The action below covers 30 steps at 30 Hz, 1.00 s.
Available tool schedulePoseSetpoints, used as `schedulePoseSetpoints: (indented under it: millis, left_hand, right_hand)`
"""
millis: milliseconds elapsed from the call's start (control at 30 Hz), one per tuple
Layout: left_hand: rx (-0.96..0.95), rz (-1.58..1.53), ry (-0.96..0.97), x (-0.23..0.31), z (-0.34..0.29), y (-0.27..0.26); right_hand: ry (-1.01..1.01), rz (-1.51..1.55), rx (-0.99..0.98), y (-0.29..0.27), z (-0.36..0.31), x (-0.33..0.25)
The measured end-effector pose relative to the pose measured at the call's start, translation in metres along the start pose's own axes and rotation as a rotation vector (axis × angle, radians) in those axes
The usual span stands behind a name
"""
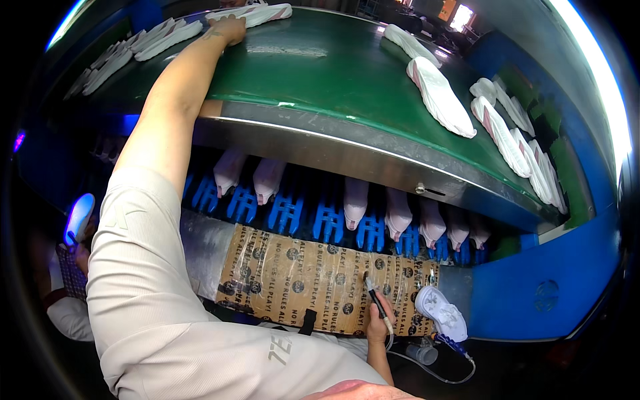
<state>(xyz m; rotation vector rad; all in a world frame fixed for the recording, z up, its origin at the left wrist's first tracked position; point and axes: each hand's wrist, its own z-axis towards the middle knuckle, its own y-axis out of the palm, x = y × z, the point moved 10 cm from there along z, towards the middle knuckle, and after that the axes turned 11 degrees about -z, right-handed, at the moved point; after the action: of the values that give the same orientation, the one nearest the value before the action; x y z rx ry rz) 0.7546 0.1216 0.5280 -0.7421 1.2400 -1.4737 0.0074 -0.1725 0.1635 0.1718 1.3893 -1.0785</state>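
Note:
My left arm stretches far out over a green conveyor belt (313, 73). At its far edge my left hand (228, 31) is closed at the near end of a white shoe sole (267, 15); its fingertips are mostly hidden. Low in the middle, my right hand (379, 323) is closed around a slim black pen-like brush (375, 295) with a pale tip and a thin tube trailing from it. The brush points away from me above a cardboard-covered ledge (287, 273). Just right of that hand rests another white shoe sole (441, 313).
More white soles lie on the belt at left (167, 39) and right (440, 97). Beneath the belt's metal edge (320, 137), pale pinkish soles (355, 203) sit among blue prongs (329, 220). A clear cup (423, 353) stands below the ledge. At far left another person's hand (81, 257) shows.

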Motion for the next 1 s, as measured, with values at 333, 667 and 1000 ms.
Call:
schedulePoseSetpoints:
  millis: [333,667,1000]
  left_hand:
    - [0.066,0.003,0.234,0.025,-0.002,-0.014]
    - [-0.131,-1.025,0.068,0.094,-0.196,-0.140]
    - [0.211,-0.642,-0.097,0.067,-0.207,-0.092]
  right_hand:
    - [0.042,0.005,-0.028,-0.004,0.006,-0.016]
    - [0.005,-0.001,-0.029,-0.010,0.001,-0.025]
    - [-0.037,0.111,-0.028,-0.006,0.000,-0.024]
